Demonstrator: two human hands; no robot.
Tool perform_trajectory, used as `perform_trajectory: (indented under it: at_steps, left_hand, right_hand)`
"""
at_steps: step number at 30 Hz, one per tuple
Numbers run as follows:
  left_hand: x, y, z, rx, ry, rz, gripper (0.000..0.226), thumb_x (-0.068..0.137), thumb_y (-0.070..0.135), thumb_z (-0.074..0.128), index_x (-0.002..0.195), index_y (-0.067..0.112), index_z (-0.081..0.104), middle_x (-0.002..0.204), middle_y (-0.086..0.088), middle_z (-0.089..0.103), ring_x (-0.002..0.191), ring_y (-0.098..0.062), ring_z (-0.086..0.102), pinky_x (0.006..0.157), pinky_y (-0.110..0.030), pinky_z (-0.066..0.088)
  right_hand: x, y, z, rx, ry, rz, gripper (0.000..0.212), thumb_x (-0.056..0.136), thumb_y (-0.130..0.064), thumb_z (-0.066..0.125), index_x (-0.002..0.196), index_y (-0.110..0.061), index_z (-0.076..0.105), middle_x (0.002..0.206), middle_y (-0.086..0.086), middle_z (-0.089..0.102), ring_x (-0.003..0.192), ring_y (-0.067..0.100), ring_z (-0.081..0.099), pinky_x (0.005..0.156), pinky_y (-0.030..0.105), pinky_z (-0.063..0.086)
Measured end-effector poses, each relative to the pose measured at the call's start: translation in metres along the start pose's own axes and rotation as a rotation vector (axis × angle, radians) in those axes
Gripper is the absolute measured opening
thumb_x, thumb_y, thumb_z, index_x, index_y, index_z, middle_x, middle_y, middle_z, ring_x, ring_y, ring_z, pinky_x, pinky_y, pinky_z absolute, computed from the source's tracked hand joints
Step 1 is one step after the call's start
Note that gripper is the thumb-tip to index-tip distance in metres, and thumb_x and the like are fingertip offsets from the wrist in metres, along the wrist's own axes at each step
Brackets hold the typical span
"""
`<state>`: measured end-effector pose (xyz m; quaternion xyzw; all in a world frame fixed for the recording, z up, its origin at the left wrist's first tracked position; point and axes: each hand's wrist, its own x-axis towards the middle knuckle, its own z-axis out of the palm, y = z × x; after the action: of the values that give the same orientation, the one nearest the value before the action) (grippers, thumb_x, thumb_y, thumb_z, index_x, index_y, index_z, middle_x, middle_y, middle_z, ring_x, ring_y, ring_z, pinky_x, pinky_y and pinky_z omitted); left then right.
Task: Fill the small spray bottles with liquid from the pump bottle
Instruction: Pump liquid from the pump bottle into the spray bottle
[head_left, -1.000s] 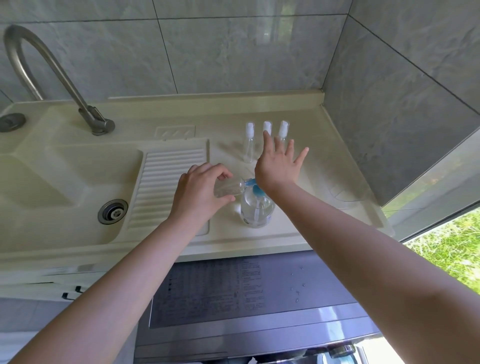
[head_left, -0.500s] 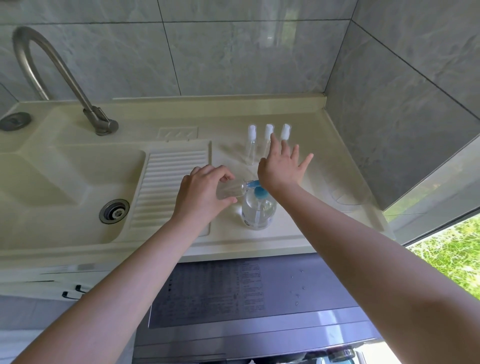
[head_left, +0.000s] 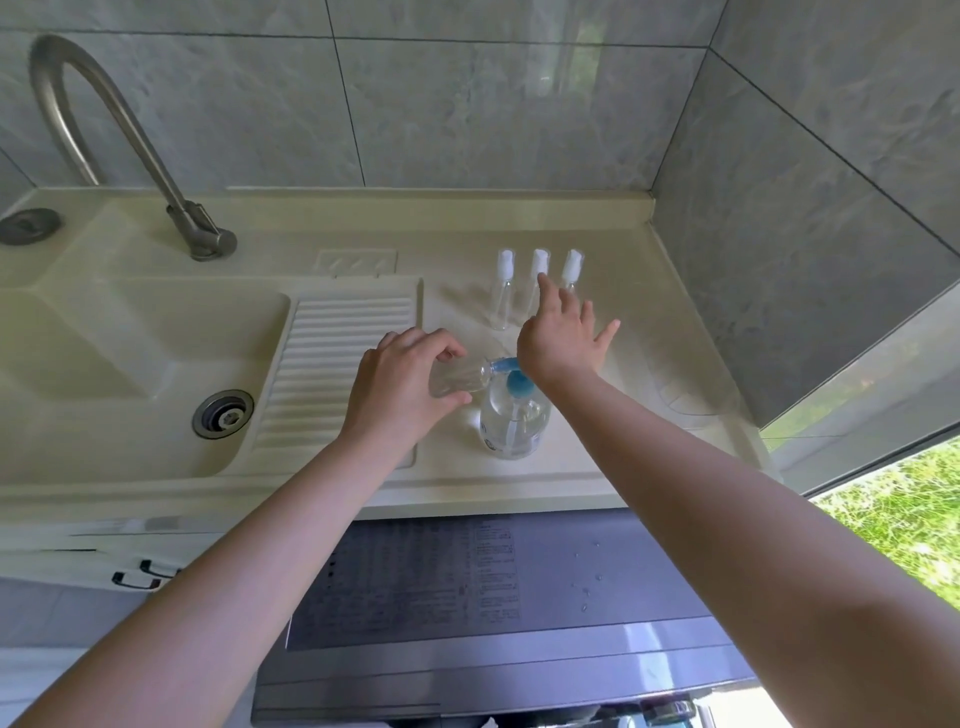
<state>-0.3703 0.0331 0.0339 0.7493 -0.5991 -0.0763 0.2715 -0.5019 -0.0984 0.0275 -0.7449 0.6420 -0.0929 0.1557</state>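
A clear pump bottle (head_left: 514, 421) with a blue pump head (head_left: 517, 382) stands on the cream counter. My left hand (head_left: 405, 384) grips a small clear uncapped bottle (head_left: 460, 378) tilted sideways, its mouth at the blue spout. My right hand (head_left: 561, 338) rests with straight, spread fingers on top of the pump head, palm down. Behind it three small spray bottles with white caps stand in a row: left (head_left: 504, 291), middle (head_left: 537, 265), right (head_left: 571, 267). My right hand's fingers partly hide the middle and right ones.
A sink basin with a drain (head_left: 222, 413) and ribbed washboard (head_left: 337, 358) lies left. A curved metal faucet (head_left: 119, 130) rises at the back left. Grey tiled walls close the back and right. A clear lid-like object (head_left: 685, 379) lies on the counter's right end. A grey appliance top (head_left: 493, 577) sits below.
The camera view shifted slightly downward. Both hands stay at the pump bottle, my right hand still on the pump head, its fingers shifted only slightly. The small bottle remains at the spout.
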Motion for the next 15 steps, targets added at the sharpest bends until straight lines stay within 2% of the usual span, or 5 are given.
perform_trajectory:
  at_steps: [2, 5, 10, 15]
  left_hand:
    - [0.0000, -0.0002, 0.0006, -0.010, 0.004, -0.002, 0.043, 0.068, 0.035, 0.087, 0.105, 0.030, 0.066, 0.102, 0.012, 0.064, 0.098, -0.017, 0.054, 0.087, -0.040, 0.047]
    - [0.0004, 0.0005, -0.0010, 0.004, 0.004, 0.001, 0.044, 0.067, 0.034, 0.087, 0.105, 0.031, 0.066, 0.102, 0.013, 0.064, 0.098, -0.017, 0.055, 0.087, -0.039, 0.047]
    - [0.0005, 0.0008, -0.0004, 0.009, 0.002, -0.003, 0.044, 0.067, 0.035, 0.087, 0.105, 0.032, 0.065, 0.102, 0.013, 0.063, 0.099, -0.017, 0.055, 0.088, -0.039, 0.045]
    - [0.0000, 0.0004, 0.0010, 0.002, -0.009, -0.012, 0.043, 0.068, 0.035, 0.086, 0.105, 0.033, 0.063, 0.102, 0.014, 0.062, 0.099, -0.016, 0.054, 0.089, -0.038, 0.045]
  right_hand:
    - [-0.0014, -0.0002, 0.0022, 0.002, 0.034, -0.009, 0.072, 0.094, -0.012, 0.032, 0.158, -0.034, 0.005, 0.163, -0.001, 0.021, 0.151, 0.032, 0.010, 0.118, 0.063, -0.005]
    - [-0.0029, -0.0018, 0.0018, 0.001, 0.112, -0.042, 0.081, 0.092, -0.009, 0.034, 0.158, -0.031, -0.007, 0.160, -0.004, 0.026, 0.151, 0.030, 0.012, 0.119, 0.063, -0.004]
    - [-0.0018, -0.0030, -0.0014, 0.048, 0.003, 0.013, 0.088, 0.090, -0.008, 0.038, 0.156, -0.030, -0.016, 0.162, 0.000, 0.022, 0.151, 0.029, 0.012, 0.118, 0.064, -0.004]
    - [-0.0009, -0.0035, 0.0052, 0.022, 0.038, 0.006, 0.085, 0.091, -0.010, 0.036, 0.157, -0.032, -0.014, 0.156, -0.002, 0.033, 0.149, 0.028, 0.018, 0.118, 0.063, -0.002]
